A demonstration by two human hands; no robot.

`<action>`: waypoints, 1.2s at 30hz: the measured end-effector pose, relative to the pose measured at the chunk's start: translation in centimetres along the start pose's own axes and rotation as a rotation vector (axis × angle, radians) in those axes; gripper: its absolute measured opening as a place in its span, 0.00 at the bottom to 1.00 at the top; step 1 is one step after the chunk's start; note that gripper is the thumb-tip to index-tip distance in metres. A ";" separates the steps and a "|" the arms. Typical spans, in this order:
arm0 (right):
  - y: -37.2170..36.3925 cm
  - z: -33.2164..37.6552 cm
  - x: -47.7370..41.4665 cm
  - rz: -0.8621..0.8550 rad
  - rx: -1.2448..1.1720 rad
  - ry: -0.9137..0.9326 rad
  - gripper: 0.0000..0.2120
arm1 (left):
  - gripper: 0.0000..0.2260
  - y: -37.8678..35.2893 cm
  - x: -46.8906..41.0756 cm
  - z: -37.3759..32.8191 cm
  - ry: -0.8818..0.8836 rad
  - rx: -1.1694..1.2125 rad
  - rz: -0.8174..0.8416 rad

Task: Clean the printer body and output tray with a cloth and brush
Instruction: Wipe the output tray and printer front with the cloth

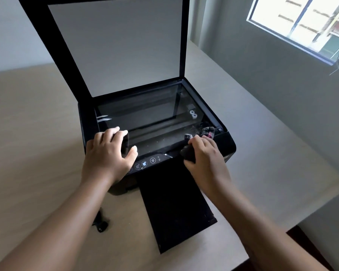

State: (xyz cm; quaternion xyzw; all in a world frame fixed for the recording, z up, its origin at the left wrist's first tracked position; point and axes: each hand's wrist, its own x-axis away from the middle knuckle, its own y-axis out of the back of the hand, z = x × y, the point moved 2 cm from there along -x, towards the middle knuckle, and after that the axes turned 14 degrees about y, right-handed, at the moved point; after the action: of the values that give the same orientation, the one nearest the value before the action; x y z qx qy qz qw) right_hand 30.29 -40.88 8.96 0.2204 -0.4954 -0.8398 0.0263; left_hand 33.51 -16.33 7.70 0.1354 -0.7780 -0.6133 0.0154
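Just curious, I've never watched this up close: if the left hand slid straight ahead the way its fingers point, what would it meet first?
Probably the raised lid. The left hand sits at the front of the printer's glass, which looks bare ahead of it; depth is hard to judge.

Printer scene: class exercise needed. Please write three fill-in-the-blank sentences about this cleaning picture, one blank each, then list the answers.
1. The lid of the printer is not closed but ___.
2. The cloth is gripped by the person's ___ hand.
3. A small black object lies on the table, to the ___ of the tray.

Missing words: open; right; left.
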 end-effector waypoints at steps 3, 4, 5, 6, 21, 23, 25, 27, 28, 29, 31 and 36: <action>-1.5 2.0 0.5 0.113 -0.092 0.196 0.22 | 0.27 0.1 -0.1 0.1 0.002 0.005 -0.002; -1.5 1.9 0.6 0.151 -0.103 0.236 0.22 | 0.27 0.1 -0.1 0.1 0.002 0.004 0.000; -1.0 1.4 0.5 0.159 -0.095 0.237 0.22 | 0.27 0.0 0.0 0.1 0.003 0.005 0.001; -0.1 0.6 0.2 0.126 -0.086 0.199 0.21 | 0.27 0.0 0.0 0.1 0.004 0.005 0.001; 4.1 -7.0 0.2 -0.011 -0.047 -0.002 0.17 | 0.27 0.0 -0.1 0.1 -0.006 -0.004 0.011; 3.1 -5.8 0.3 0.024 -0.048 0.082 0.17 | 0.27 0.1 0.0 0.0 -0.006 -0.010 0.009; 2.5 -5.0 0.3 0.102 -0.072 0.222 0.18 | 0.26 0.1 0.0 0.0 -0.011 -0.014 0.002; 3.2 -6.2 0.2 0.036 -0.088 0.151 0.16 | 0.26 0.1 0.0 -0.2 -0.011 -0.012 -0.005; 3.5 -6.9 0.3 -0.035 -0.089 0.062 0.16 | 0.25 0.2 0.0 -0.3 -0.012 -0.008 -0.009; 3.5 -7.2 0.6 -0.080 -0.086 0.016 0.16 | 0.25 0.3 0.1 -0.4 -0.015 -0.007 -0.016; 3.1 -6.7 0.8 -0.015 -0.089 0.139 0.18 | 0.24 0.7 0.4 -0.5 -0.015 -0.018 -0.044; 3.8 -8.3 -0.2 -0.028 -0.109 0.127 0.17 | 0.23 0.6 3.0 -1.4 0.052 0.018 -0.084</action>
State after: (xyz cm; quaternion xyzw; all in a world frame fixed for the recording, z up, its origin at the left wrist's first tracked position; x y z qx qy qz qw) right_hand 33.10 -49.56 8.82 0.2782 -0.4431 -0.8502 0.0580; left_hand 30.75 -18.24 8.15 0.1842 -0.7765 -0.6025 0.0085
